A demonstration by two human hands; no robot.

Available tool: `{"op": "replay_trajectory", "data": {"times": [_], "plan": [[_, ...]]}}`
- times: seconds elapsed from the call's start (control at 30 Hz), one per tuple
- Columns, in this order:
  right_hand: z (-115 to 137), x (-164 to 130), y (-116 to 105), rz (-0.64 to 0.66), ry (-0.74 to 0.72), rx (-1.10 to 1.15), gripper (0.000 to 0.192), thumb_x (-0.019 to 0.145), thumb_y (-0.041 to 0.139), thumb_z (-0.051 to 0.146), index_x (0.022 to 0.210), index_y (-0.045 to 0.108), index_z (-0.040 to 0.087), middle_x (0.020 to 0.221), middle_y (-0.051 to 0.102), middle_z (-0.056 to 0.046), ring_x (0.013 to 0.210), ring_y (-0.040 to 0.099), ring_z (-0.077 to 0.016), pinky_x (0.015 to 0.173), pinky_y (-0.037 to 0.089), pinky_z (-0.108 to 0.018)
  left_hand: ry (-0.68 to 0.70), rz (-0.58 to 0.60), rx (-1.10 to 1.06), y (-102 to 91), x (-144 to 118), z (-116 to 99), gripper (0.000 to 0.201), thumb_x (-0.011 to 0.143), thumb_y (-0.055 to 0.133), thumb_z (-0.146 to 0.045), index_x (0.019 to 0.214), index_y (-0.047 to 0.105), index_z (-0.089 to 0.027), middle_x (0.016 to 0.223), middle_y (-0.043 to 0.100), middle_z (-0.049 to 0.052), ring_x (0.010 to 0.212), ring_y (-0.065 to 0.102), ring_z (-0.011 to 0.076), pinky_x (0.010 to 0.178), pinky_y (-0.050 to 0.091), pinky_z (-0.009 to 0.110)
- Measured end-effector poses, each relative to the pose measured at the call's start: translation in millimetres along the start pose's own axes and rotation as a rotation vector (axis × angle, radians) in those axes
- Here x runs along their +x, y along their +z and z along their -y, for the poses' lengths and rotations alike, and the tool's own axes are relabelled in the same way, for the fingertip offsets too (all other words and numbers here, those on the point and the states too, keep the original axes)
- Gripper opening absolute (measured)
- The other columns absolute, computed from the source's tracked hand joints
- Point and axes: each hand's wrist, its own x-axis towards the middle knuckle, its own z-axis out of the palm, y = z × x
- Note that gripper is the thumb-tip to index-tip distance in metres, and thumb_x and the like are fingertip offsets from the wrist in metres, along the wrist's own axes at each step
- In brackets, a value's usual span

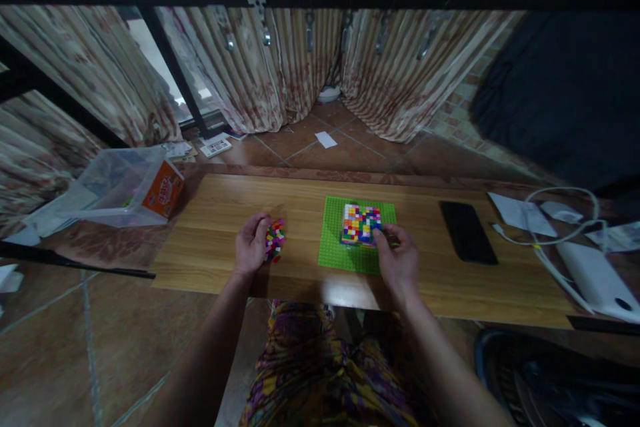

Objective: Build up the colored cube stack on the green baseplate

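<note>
Head view: the left hand (253,243) curls around a pile of small coloured bricks (275,239) on a wooden table (210,227). Just to its right lies a green baseplate (345,253) carrying a multicoloured brick block (361,223). The right hand (397,260) rests on the plate's right edge, fingertips pinched against the block's near right corner. A black phone (467,232) lies further right.
</note>
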Motion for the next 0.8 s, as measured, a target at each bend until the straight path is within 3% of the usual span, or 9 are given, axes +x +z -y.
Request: {"op": "replay_trajectory", "data": {"times": [0.3,0.67,0.8], "plan": [[3.2,-2.0,7.4,0.014,0.061,0.145,0.042,0.075,0.064,0.049,0.099,0.066,0.014,0.09,0.071,-0.01,0.077,0.064,-0.0194,0.075,0.05,-0.035,-0.016,0.003,0.002,-1.0,0.2,2.4,0.036,0.08,0.061,-0.05,0.097,0.068,-0.019,0.091,0.071,0.006,0.085,0.067,0.0189,0.074,0.053,0.029],[0.9,-1.0,7.2,0.057,0.073,0.202,0.043,0.076,0.064,0.048,0.101,0.066,0.013,0.094,0.071,-0.011,0.079,0.064,-0.0194,0.075,0.051,-0.035,0.006,0.02,0.039,-2.2,0.6,2.5,0.036,0.081,0.058,-0.048,0.099,0.068,-0.018,0.092,0.071,0.006,0.091,0.066,0.0196,0.083,0.052,0.031],[6.0,-5.0,-1.7,-0.066,0.031,0.175,0.041,0.081,0.059,0.05,0.099,0.066,0.014,0.091,0.071,-0.01,0.08,0.065,-0.0199,0.074,0.05,-0.034,0.035,0.019,0.044,-2.5,0.0,1.9,0.034,0.083,0.056,-0.048,0.098,0.068,-0.02,0.092,0.071,0.005,0.09,0.066,0.019,0.082,0.052,0.032]]}}
